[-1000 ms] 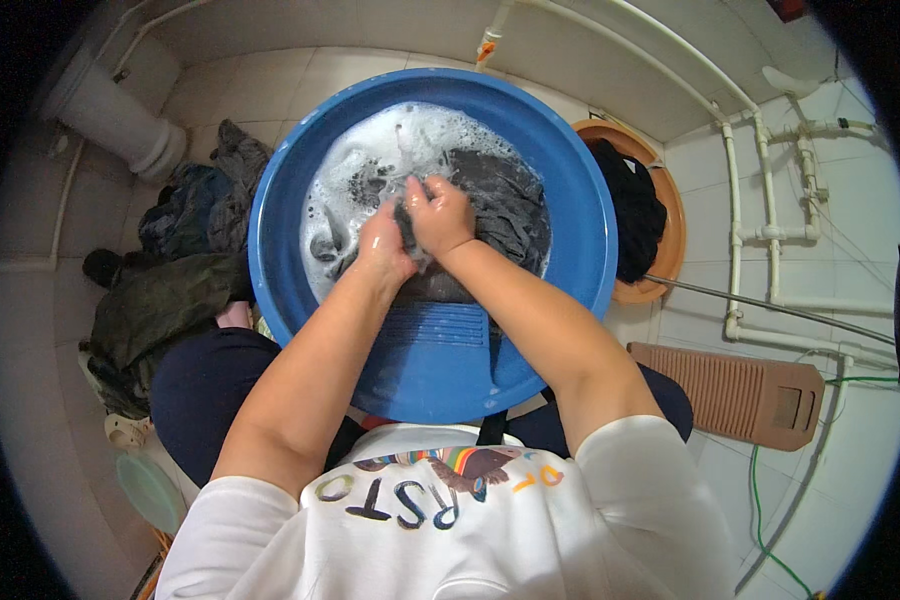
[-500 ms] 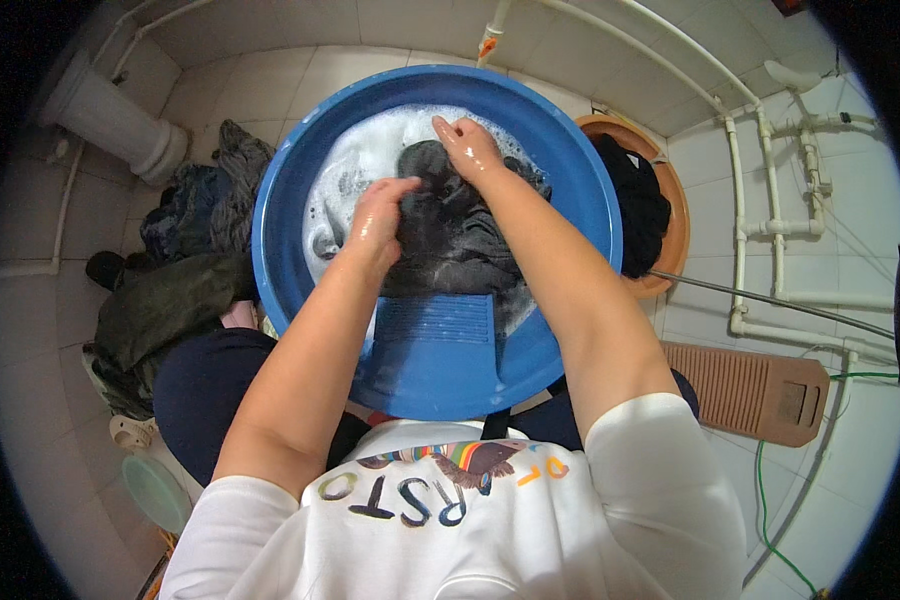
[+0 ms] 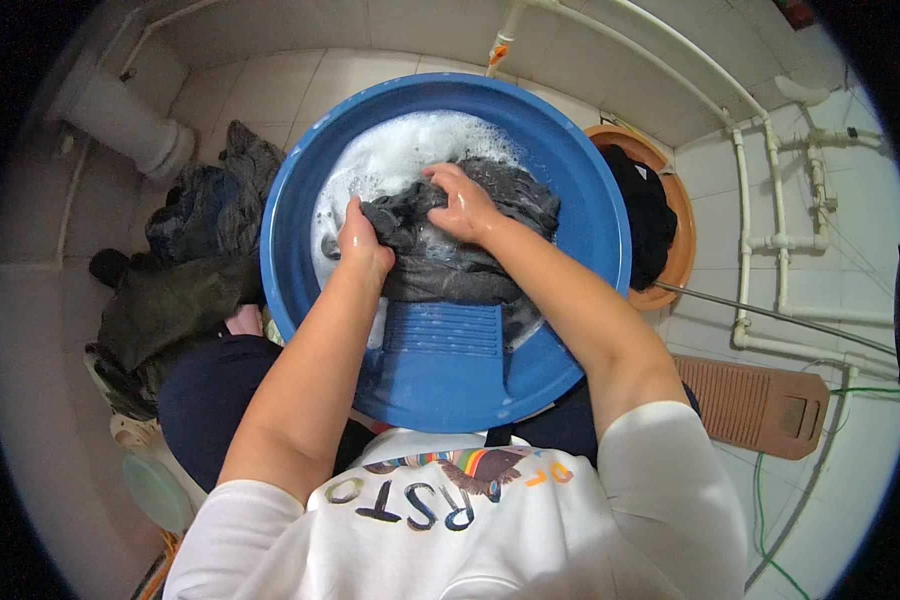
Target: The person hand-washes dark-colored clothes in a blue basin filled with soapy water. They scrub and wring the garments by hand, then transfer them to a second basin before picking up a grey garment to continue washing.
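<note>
A wet dark grey garment (image 3: 445,275) lies bunched in the big blue washtub (image 3: 610,215), partly in water with white suds (image 3: 400,145). My left hand (image 3: 362,240) is closed on the garment's left edge, its thumb pointing up along a raised fold. My right hand (image 3: 460,207) rests on the middle of the cloth, thumb and fingers apart with fabric showing between them. Its other fingertips are partly hidden. The ribbed blue washboard (image 3: 443,335) slopes down at the tub's near side, with the garment's lower edge against its top.
Dark clothes (image 3: 185,290) lie heaped left of the tub. An orange-brown basin (image 3: 682,235) with a black garment (image 3: 635,215) stands to the right. A brown washboard (image 3: 755,405) lies on the floor at the right, near white wall pipes (image 3: 745,230) and a green hose (image 3: 762,510).
My left hand has come down and closed on the garment's edge. My right hand has moved down and nearer onto the cloth. The garment now spreads wider to the right.
</note>
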A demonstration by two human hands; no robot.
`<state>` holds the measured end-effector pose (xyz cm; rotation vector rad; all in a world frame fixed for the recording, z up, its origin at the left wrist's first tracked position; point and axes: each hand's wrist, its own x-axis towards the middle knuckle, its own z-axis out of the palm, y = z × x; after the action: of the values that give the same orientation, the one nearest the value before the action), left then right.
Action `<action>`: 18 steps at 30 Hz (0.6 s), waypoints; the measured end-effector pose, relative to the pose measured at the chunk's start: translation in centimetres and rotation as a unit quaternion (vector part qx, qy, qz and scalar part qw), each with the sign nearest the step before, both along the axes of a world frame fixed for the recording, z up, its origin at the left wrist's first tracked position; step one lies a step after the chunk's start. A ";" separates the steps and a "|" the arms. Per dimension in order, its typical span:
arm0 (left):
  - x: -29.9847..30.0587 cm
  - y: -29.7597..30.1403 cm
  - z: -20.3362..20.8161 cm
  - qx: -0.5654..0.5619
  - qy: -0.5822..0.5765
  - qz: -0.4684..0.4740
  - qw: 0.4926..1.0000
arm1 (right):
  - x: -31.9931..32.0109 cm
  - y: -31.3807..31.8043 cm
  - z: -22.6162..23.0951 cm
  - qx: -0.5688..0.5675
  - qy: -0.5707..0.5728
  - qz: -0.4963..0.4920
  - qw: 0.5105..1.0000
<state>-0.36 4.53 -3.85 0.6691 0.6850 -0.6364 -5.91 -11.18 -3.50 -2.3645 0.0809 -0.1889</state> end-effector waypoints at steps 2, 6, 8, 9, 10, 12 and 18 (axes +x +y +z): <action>-0.3 0.0 1.7 -0.001 -0.005 -0.040 0.999 | -2.0 3.0 5.1 0.080 0.015 0.018 0.997; -0.3 0.0 -0.1 -0.102 -0.109 -0.228 0.962 | -5.3 7.6 8.0 0.041 -0.157 0.117 0.980; -2.1 -1.1 2.3 -0.103 -0.046 -0.195 0.974 | -5.5 8.1 7.9 0.046 -0.219 0.095 0.970; -2.7 -1.0 3.5 -0.135 -0.004 -0.209 0.969 | -5.4 7.2 6.8 -0.013 -0.227 0.066 0.972; -3.1 -1.0 4.0 -0.167 0.038 -0.222 0.960 | -4.7 6.1 5.9 -0.072 -0.234 0.036 0.969; -4.7 -2.4 3.6 0.003 -0.091 -0.126 0.988 | -3.1 5.4 5.8 0.060 -0.049 -0.212 0.974; -2.1 0.2 -4.1 0.191 -0.347 -0.276 0.876 | -5.2 9.0 7.0 0.008 -0.199 -0.062 0.978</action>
<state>-2.47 4.77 -7.90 1.4047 -0.0837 -0.7197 -11.13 -2.22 3.48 -2.2617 0.0374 -0.7132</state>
